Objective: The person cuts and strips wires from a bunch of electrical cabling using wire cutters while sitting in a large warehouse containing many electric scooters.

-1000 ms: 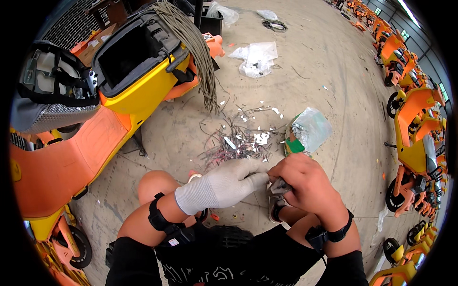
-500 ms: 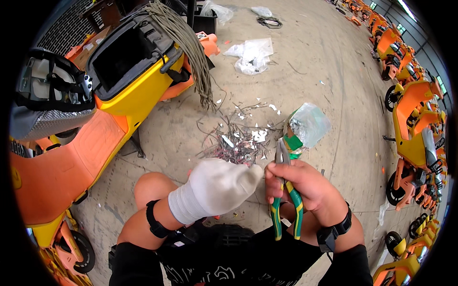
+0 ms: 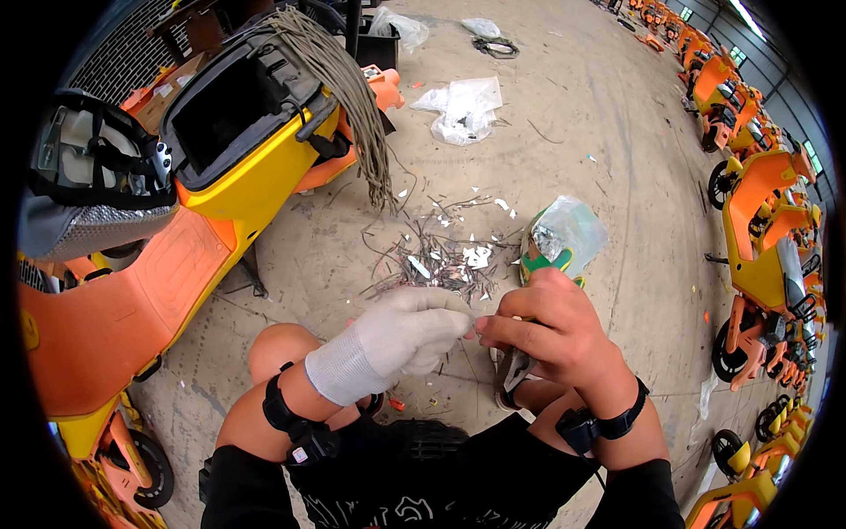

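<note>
Metal pliers (image 3: 517, 367) seem tucked in the right hand (image 3: 561, 335), near the left hand (image 3: 401, 330).

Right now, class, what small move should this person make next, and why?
Perhaps the right hand should turn the pliers nose-forward: their metal nose seems to point back toward the body, while the hand's fingers are close to the gloved left hand.

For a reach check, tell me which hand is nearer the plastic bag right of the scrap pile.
Right. The bare right hand is just below the plastic bag in view; the gloved left hand is farther, down and left of it.
</note>
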Tool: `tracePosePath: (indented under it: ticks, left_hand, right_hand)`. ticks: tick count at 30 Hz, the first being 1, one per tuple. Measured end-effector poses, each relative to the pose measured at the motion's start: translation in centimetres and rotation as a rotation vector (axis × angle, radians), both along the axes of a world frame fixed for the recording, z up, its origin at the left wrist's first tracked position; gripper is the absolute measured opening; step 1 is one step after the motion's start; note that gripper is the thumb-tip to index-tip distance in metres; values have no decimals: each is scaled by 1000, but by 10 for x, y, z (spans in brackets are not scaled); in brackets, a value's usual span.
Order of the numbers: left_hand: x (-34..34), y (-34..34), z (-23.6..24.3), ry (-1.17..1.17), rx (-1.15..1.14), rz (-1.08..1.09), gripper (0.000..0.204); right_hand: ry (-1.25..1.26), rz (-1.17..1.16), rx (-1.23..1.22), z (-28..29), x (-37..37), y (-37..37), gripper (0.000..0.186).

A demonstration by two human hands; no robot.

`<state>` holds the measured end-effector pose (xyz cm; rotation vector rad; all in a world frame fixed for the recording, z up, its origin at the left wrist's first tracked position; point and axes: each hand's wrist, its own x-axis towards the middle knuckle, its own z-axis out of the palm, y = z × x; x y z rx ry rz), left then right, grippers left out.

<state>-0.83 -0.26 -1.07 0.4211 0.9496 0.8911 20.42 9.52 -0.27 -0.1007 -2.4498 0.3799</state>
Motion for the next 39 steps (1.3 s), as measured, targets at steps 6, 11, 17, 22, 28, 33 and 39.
tracePosePath:
  ticks: [6, 11, 17, 22, 28, 33, 39]
  left_hand:
    - [2, -3, -3, 88, 82, -89, 18]
    - [10, -8, -3, 836, 698, -51, 11]
    - [8, -9, -9, 1608, 1474, -131, 16]
    - [9, -5, -15, 1458, 1237, -54, 10]
    - [7, 8, -2, 660, 364, -81, 22]
    - [3, 7, -3, 333, 164, -70, 20]
    - [8, 3, -2, 112, 56, -76, 18]
  right_hand:
    - [-25, 10, 2, -5, -3, -2, 27]
    - [-114, -72, -475, -7, -8, -15, 16]
    - [-239, -195, -1793, -9, -8, -25, 13]
    - [-270, -217, -1739, -9, -4, -19, 18]
    - [-17, -391, -732, -13, -4, -16, 24]
    - [-93, -155, -254, -7, 7, -8, 55]
    - [-111, -118, -116, -4, 4, -10, 53]
